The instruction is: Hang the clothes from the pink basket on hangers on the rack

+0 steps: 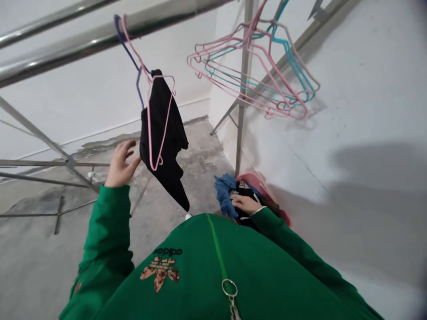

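Observation:
My left hand (123, 163) is open, with curved, spread fingers, beside the left edge of a black garment (164, 129). The garment hangs from the metal rail, where a purple hanger (138, 84) and an empty-looking pink hanger (149, 120) are hooked side by side; the pink one hangs in front of the cloth. Low on the right, my right hand (246, 204) rests on a pile of clothes in a pink basin (255, 181), its fingers extended over dark cloth. Next to those fingers, a blue garment (226, 193) spills over the basin's left side.
Several pink and blue hangers (263, 75) hang bunched at the upper right. Metal rails (63, 55) cross the upper left, and a rack post (240, 129) stands near the corner. A white wall (360, 111) bounds the right side. Crossed rack legs (68, 162) stand on the concrete floor.

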`<state>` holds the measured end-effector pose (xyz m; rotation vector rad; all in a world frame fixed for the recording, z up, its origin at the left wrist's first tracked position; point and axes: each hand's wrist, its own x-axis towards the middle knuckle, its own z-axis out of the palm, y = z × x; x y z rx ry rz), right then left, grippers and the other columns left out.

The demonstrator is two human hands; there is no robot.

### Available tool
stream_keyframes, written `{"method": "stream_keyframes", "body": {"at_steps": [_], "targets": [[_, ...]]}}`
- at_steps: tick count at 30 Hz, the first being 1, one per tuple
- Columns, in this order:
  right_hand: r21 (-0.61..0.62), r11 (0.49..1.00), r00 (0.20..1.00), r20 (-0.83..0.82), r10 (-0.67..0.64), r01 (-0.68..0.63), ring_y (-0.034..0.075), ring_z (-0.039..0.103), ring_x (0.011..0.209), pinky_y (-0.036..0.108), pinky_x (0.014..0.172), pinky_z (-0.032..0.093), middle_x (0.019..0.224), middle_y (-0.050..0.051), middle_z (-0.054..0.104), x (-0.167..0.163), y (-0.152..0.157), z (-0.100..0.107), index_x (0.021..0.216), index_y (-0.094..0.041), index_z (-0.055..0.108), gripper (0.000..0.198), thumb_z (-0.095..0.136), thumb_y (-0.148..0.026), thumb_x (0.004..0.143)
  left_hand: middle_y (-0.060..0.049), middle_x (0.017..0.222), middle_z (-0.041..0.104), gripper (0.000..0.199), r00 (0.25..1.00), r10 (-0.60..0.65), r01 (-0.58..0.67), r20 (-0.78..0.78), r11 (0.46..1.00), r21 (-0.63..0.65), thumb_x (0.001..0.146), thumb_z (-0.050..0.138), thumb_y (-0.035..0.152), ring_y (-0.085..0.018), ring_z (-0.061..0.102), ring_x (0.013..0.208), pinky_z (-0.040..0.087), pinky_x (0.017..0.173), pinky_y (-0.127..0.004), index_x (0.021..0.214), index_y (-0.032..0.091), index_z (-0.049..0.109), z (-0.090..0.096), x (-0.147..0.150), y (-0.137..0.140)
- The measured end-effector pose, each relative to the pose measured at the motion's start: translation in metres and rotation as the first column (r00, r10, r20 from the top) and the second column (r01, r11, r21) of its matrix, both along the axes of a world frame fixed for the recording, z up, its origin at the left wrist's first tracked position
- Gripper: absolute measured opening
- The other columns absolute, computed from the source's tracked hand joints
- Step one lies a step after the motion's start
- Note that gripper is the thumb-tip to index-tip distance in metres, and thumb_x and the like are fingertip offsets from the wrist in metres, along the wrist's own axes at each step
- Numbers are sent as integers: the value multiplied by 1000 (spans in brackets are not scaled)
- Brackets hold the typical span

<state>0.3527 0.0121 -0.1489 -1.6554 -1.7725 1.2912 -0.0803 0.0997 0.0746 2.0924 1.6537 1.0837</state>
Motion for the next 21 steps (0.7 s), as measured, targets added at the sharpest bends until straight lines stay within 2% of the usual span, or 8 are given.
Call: {"method": "stream_keyframes", "body": {"at_steps": [3, 6, 8, 10, 13, 16, 19, 21], "targets": [[33, 995, 995, -11, 98, -98, 20, 69, 84, 36, 90, 54, 91, 10, 73, -13, 27, 9, 107, -12, 67, 30, 57, -23, 81, -13, 142, 49, 89, 923, -209, 216, 322, 976, 13, 64, 70, 64, -30, 43, 134, 43, 104, -43, 139, 24, 43, 2, 24, 52], [48, 982, 983, -8, 186, -185, 20, 69, 87, 36, 89, 55, 95, 12, 73, -26, 56, 29, 114, -11, 64, 37, 56, -28, 83, -12, 129, 59, 87, 735, -406, 477, 544, 879, 11, 58, 74, 65, -32, 51, 125, 45, 101, -42, 131, 23, 51, 10, 49, 73], [133, 974, 981, -44, 188, -181, 21, 69, 91, 38, 89, 55, 102, 14, 71, -37, 73, 50, 120, -10, 61, 43, 56, -34, 84, -10, 116, 65, 76, 703, -426, 522, 570, 853, -7, 58, 76, 59, -30, 59, 112, 50, 94, -39, 120, 20, 57, 18, 61, 69], [314, 944, 977, -147, 151, -98, 22, 66, 102, 41, 95, 52, 115, 16, 67, -53, 88, 81, 128, -12, 55, 51, 52, -44, 88, -8, 102, 66, 62, 798, -358, 438, 485, 897, -57, 58, 80, 50, -26, 63, 98, 52, 83, -36, 107, 17, 59, 25, 70, 57], [557, 830, 931, -315, 186, 22, 23, 55, 122, 43, 106, 44, 136, 17, 54, -87, 113, 139, 139, -15, 42, 62, 48, -54, 90, -3, 85, 62, 44, 949, -174, 206, 265, 974, -98, 60, 79, 39, -20, 61, 81, 51, 72, -31, 90, 16, 56, 31, 80, 36], [651, 759, 914, -321, 248, 23, 25, 51, 125, 44, 107, 41, 137, 17, 52, -130, 136, 188, 141, -16, 37, 71, 57, -56, 85, -1, 78, 59, 34, 983, -59, 75, 175, 994, -85, 65, 73, 37, -17, 58, 75, 48, 67, -29, 84, 16, 55, 36, 88, 19], [570, 820, 883, -355, 308, -57, 20, 63, 86, 35, 80, 51, 94, 9, 66, -170, 147, 210, 133, -14, 43, 64, 59, -52, 84, 0, 74, 59, 37, 974, -41, 61, 224, 995, -84, 65, 73, 44, -15, 57, 70, 46, 62, -26, 82, 16, 55, 44, 91, 7], [476, 877, 835, -456, 308, -64, 13, 53, 58, 27, 57, 45, 64, -1, 55, -187, 144, 212, 121, -14, 51, 51, 55, -51, 87, 1, 71, 59, 36, 977, -11, 29, 212, 996, -82, 66, 72, 44, -14, 56, 66, 44, 59, -25, 80, 16, 55, 48, 90, 0]]}}
